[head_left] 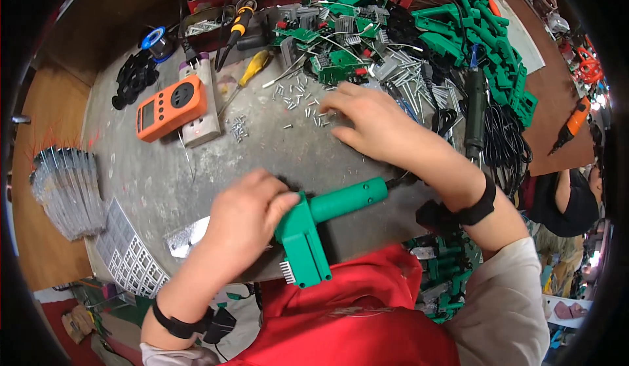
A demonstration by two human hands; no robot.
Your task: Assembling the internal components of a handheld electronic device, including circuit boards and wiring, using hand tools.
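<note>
My left hand [252,209] is closed round the top end of a green plastic tool housing [303,241] at the bench's front edge. The housing has a round handle [350,197] pointing right, with a cord at its end, and pale fins show on its lower left side. My right hand [367,114] is over the bench beside scattered small screws [303,97], its thumb and curled fingers apart; nothing shows between them. Just beyond it lies a heap of green circuit boards with grey heat sinks [337,64].
An orange meter [171,107] rests on a power strip [202,130] at the left, near a yellow screwdriver [254,68]. A dark electric screwdriver [476,107] stands right of my right hand. Green housings [498,58] pile up at the far right. Clear bagged parts [69,192] lie left.
</note>
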